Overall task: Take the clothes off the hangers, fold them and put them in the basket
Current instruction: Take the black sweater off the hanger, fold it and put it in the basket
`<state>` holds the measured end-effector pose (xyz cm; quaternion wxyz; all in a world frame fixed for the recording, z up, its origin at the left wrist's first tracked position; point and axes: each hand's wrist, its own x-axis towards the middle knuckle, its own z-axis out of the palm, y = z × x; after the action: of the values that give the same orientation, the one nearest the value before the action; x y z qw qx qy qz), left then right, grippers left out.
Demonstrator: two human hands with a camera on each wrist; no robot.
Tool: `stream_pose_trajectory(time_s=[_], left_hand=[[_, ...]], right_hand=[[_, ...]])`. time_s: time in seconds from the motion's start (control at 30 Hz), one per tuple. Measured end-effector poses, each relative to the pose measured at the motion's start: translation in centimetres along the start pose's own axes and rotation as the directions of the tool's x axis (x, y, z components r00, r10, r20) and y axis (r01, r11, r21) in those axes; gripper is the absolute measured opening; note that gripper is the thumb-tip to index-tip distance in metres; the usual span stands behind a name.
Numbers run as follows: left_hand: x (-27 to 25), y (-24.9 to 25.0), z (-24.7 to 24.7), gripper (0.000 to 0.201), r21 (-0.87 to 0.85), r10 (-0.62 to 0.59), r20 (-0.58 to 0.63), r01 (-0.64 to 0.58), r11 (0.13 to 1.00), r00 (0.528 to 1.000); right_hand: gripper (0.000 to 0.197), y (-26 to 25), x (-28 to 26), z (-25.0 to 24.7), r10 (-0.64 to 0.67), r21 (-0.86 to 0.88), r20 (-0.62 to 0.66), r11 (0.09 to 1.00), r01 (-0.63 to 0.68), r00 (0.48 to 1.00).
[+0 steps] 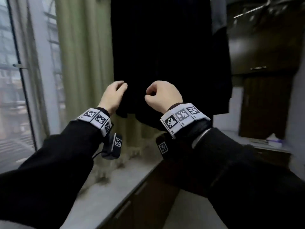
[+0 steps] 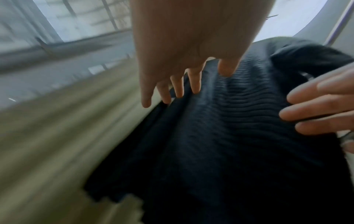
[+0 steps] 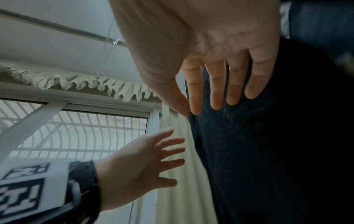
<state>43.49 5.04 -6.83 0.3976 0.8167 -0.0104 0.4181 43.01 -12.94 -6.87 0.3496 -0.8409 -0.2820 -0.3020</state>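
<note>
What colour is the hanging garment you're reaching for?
Black, ribbed knit garment; the texture shows best in the left wrist view.

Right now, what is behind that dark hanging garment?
Behind the dark garment a green curtain shows at its left edge and below its hem. What lies directly behind the cloth is covered.

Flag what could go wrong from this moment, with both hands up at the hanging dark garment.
1. Neither the left hand nor the right hand grips the dark knit garment yet; the wrist views show extended fingers, so a pull now could slip.
2. Its hanger is out of frame above, so tugging from the hem may snag or stretch the knit.
3. The green curtain hangs right beside the garment, and the left hand could catch it instead.
</note>
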Motion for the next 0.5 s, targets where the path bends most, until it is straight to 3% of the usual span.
stream_pose_trajectory(time_s=[0.2,0.27,0.33,0.37,0.43,0.5], left_hand=[[4.3,9.6,6.3,0.057,-0.272,0.167,0.146,-0.123,0.954,0.975],[5.0,11.3,7.4,0.059,-0.352,0.189,0.191,-0.113,0.929,0.963],[5.1,12.3,8.4,0.04,-0.338,0.193,0.229,-0.108,0.935,0.954],[5.0,12.8,8.7,0.041,-0.32,0.202,0.234,-0.121,0.94,0.951],[5.2,13.1,9.0,0.051,-0.252,0.179,0.237,-0.117,0.961,0.955],[5.9,13.1,9.0,0.054,-0.213,0.166,0.251,-0.113,0.97,0.954]], right_hand=[[0.038,1.6,1.3,-7.9,-0.058,-0.185,-0.322,0.983,-0.002,0.945],[0.042,2.1,2.2,-10.1,-0.083,-0.198,-0.472,0.98,-0.014,0.878],[0.054,2.7,3.0,-11.9,-0.061,-0.174,-0.6,0.983,-0.056,0.798],[0.062,3.1,3.5,-12.8,-0.022,-0.157,-0.625,0.983,-0.098,0.78],[0.073,3.8,4.4,-13.8,0.116,-0.101,-0.592,0.971,-0.217,0.797],[0.065,4.7,5.5,-14.0,0.24,-0.037,-0.518,0.953,-0.301,0.821]])
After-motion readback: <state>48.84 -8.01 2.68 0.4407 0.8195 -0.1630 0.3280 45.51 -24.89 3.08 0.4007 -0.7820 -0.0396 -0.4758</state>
